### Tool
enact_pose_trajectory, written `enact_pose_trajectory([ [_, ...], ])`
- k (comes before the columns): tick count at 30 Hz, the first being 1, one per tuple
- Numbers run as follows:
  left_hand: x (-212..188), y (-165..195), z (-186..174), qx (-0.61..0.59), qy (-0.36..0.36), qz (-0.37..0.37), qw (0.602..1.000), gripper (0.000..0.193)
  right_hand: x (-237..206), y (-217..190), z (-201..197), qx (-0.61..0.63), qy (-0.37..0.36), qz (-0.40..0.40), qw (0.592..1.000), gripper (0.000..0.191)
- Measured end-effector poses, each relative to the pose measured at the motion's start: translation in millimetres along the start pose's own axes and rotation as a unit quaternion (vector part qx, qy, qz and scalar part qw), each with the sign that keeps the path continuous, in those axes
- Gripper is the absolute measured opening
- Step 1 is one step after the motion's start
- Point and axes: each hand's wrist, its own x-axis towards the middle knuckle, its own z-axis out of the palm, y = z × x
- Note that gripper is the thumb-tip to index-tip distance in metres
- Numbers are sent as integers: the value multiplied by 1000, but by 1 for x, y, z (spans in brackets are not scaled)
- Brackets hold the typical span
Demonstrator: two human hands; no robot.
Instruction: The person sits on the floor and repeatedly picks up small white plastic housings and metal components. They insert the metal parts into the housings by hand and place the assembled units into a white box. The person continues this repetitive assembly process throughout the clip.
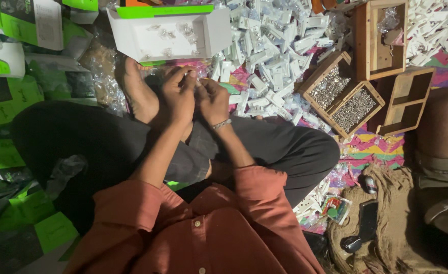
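Hands meet over the lap: left hand (179, 94) and right hand (213, 99) pinch one small piece (197, 80), too small to identify. White box (170, 31) sits just beyond; white parts (269, 61) crowd right, leaving little room.

Shirt (203, 233): rust-red, button-front, with small pale buttons down the middle; sleeves rolled up above the elbows. Trousers (107, 147): dark grey to black, loose-fitting. Right wrist: thin metal bracelet (222, 124). Feet: bare. Hands: bare, without gloves or rings visible.
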Motion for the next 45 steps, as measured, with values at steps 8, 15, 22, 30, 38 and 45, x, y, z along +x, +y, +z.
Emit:
enact_pose_trajectory([
  [8,-9,9,1,-274,-37,-239,931,32,20,-3,-42,55,59,-12,997,21],
  [15,6,-9,0,-342,-27,-234,910,36,12,-27,-27,61,-117,2,991,15],
  [22,3,-24,3,-175,-89,-185,963,20,11,-18,-30,25,-84,-59,994,11],
  [30,-2,-17,8,-214,-120,-161,956,24,24,21,-24,231,56,39,971,9],
  [38,-4,-6,5,-255,-201,-195,925,22,33,28,-30,212,125,49,968,8],
  [45,1,10,2,-201,-170,-328,907,26,21,10,-23,155,12,-44,987,8],
])
